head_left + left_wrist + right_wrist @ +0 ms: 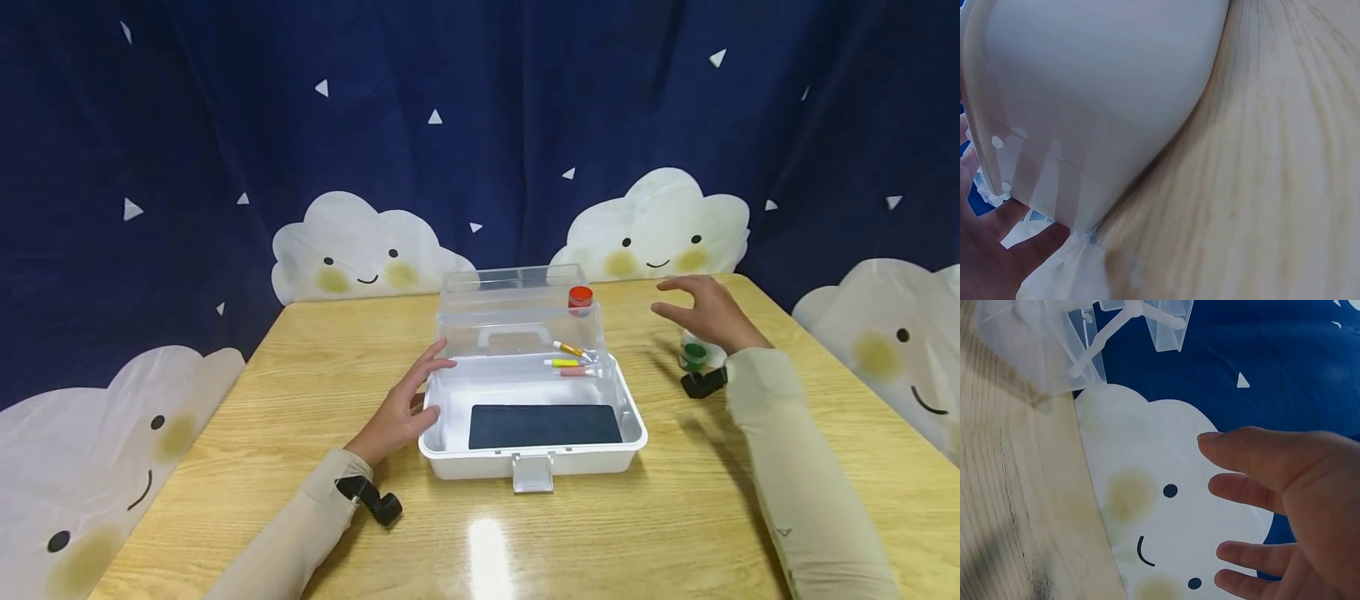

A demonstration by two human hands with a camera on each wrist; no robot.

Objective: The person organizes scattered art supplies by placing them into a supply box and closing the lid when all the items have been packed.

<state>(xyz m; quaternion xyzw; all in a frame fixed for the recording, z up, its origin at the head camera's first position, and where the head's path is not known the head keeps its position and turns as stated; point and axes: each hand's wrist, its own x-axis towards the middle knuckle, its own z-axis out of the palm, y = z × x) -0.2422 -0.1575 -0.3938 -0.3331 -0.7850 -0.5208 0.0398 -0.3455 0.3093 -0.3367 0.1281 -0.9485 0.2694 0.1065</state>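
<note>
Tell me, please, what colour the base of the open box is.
The box's base is white, which shows best in the head view.

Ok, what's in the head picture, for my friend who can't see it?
A person's left hand touches an open white box on a wooden table; the empty right hand hovers near a small green jar. Behind is a blue curtain.

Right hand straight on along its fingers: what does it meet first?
In the head view, the right hand points toward the right end of the clear raised part of the white box, around the red-topped jar. Probably that part first, though depth is unclear; it may pass above.
</note>
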